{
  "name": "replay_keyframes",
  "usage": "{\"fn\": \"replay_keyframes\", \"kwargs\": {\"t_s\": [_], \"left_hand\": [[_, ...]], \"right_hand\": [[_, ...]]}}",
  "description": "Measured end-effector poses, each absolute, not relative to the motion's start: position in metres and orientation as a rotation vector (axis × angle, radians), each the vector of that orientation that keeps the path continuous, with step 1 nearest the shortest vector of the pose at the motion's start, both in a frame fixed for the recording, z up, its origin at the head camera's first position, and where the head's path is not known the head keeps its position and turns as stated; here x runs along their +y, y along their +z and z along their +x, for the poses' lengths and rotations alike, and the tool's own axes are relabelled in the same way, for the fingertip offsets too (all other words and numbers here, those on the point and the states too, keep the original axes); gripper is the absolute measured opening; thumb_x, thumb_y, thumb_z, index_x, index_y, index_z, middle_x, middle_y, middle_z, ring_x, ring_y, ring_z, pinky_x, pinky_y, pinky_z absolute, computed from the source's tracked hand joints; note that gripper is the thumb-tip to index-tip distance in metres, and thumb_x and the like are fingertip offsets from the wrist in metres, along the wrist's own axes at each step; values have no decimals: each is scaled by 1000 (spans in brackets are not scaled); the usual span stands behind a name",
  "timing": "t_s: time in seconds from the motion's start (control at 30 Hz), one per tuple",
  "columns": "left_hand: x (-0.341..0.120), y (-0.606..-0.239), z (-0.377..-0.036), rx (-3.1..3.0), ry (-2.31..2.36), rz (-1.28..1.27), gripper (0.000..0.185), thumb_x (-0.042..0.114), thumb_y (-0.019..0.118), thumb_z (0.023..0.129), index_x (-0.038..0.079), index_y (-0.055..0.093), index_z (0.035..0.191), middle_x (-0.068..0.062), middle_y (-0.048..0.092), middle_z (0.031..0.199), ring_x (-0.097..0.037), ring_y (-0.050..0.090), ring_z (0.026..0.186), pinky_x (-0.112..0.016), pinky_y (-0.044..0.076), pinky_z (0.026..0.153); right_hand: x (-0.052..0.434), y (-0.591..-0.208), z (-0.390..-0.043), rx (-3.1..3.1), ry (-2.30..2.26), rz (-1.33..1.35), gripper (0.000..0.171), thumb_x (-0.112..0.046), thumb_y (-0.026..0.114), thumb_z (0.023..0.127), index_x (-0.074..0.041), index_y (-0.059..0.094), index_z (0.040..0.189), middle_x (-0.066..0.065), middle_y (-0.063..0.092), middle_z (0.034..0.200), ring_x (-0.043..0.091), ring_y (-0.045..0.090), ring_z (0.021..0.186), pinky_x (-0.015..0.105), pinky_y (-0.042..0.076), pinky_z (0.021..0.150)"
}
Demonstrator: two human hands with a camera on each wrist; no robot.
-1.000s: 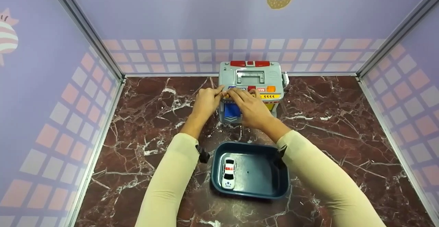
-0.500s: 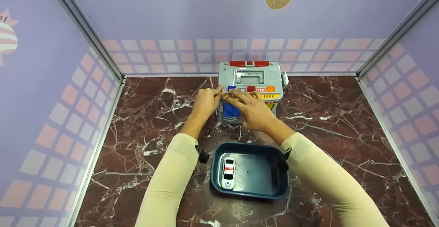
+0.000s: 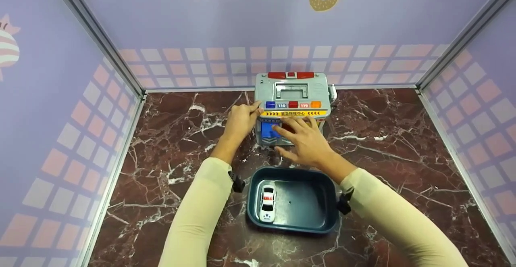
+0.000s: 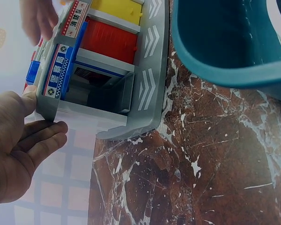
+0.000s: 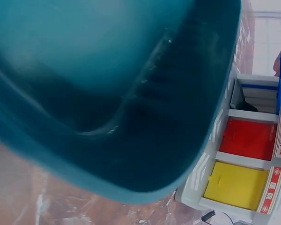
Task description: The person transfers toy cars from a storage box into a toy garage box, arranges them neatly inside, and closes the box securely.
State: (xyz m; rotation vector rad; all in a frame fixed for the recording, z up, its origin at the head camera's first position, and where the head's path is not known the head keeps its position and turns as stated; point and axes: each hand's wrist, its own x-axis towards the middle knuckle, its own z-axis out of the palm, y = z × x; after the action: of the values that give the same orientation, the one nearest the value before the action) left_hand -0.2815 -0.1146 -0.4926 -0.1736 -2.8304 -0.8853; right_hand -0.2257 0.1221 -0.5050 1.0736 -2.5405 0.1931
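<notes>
Right hand (image 3: 308, 146) hovers low before the toy garage (image 3: 293, 97), fingers (image 3: 282, 130) spread and nearly straight, holding nothing. Whether the fingertips touch the garage front cannot be told from the head view; the hand covers much of the door row there.

Left hand (image 3: 240, 122) grips the garage's left upper corner, thumb on the top edge, fingers (image 4: 47, 138) curled round the side wall, as the left wrist view shows plainly.

Garage stands on the marble-pattern table (image 3: 403, 146), just beyond both hands, against the back wall. The blue door (image 4: 82, 42) nearest the left fingers is swung up; the bay behind it is dark and its contents cannot be made out. The red door (image 5: 248, 139) and the yellow door (image 5: 238, 185) sit flush.

Writing: "110" and "119" on small plates between the roof buttons. The yellow hazard strip (image 3: 293, 113) carries Chinese characters, too small to read. Side labels in the wrist views are also Chinese and illegible.

Teal tray (image 3: 318, 218) lies just behind the right wrist, between the forearms. A white toy police car (image 3: 268, 204) rests in its left part, nose towards the person; its roof marking is too small to read. The right wrist view is mostly filled by the tray's wall, blurred.
</notes>
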Motion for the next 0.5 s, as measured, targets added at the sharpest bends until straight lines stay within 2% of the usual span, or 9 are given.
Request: {"fn": "replay_keyframes", "kwargs": {"t_s": [0.27, 0.5], "left_hand": [[-115, -493, -281, -2836, -895, -165, 37, 46, 62, 98, 30, 68, 131, -12, 73, 121, -40, 69, 114, -53, 55, 98], [-115, -494, -281, -2828, -899, -174, 38, 45, 61, 99, 29, 67, 133, -8, 72, 125, -36, 68, 118, -49, 54, 101]], "right_hand": [[124, -512, -204, -2558, 225, 1101, 67, -70, 54, 92, -29, 57, 144, 10, 59, 143, 31, 57, 129, 61, 42, 106], [125, -515, -190, -2549, 166, 1120, 68, -73, 48, 93, -32, 53, 147, 7, 61, 142, 29, 60, 124, 58, 44, 102]]}}
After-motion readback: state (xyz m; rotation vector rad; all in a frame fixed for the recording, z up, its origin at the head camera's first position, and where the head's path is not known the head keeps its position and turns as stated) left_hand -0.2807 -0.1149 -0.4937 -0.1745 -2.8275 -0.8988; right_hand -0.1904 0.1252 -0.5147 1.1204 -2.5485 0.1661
